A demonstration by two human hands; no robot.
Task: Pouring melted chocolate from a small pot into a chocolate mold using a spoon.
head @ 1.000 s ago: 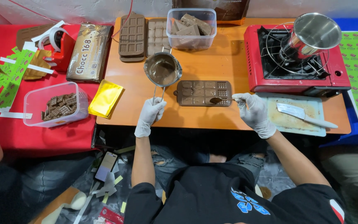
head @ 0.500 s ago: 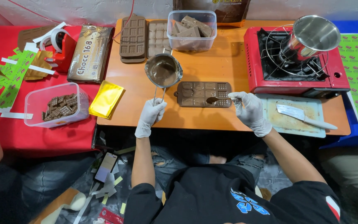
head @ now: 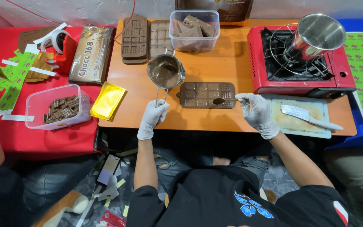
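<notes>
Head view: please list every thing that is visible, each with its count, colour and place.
melting pot: 1, metal with brown chocolate inside, centre of orange table, handle in left hand
filled mould: 1, brown, in front of the person
spoon: 1, chocolate-coated, over the mould's right end
empty moulds: 2, brown, back of table
clear tub of chocolate blocks: 1, back centre
portable stove: 1, red, right
steel pot: 1, silver, on the stove
cutting board: 1, pale, right front
knife: 1, white handle, on the board
gold foil pouch: 1, left table edge
tub of small chocolate pieces: 1, clear, on red surface
left hand: white glove, grips handle
right hand: white glove, holds spoon
</notes>
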